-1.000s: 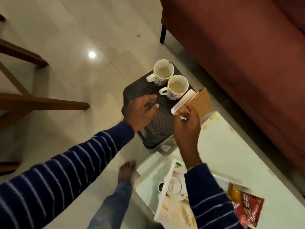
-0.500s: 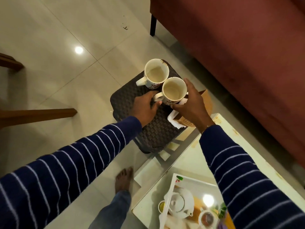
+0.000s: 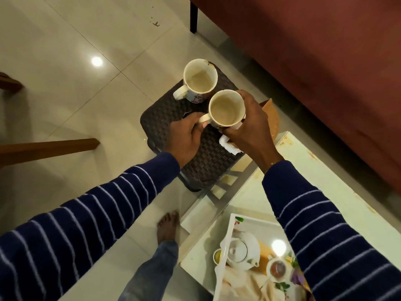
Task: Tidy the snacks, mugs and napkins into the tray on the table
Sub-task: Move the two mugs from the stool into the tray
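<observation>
Near mug (image 3: 226,109) now lifted slightly off dark stool (image 3: 208,161); right hand (image 3: 249,129) wraps its body, left hand (image 3: 186,137) fingers pinch handle; second mug (image 3: 199,82) stays put.

2 mugs (image 3: 200,84) on stool (image 3: 208,161), left of table (image 3: 325,192).

Wicker stool (image 3: 201,161): mug (image 3: 199,82), napkin (image 3: 227,144); table (image 3: 338,192): tray (image 3: 253,222)

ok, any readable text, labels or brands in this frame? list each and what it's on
None readable.
Both mugs: the held mug and the mug behind it show no lettering; the rear one has only a small floral motif.
Tray: printed teapot picture, no words visible.
Brown cardboard: no print visible.
</observation>
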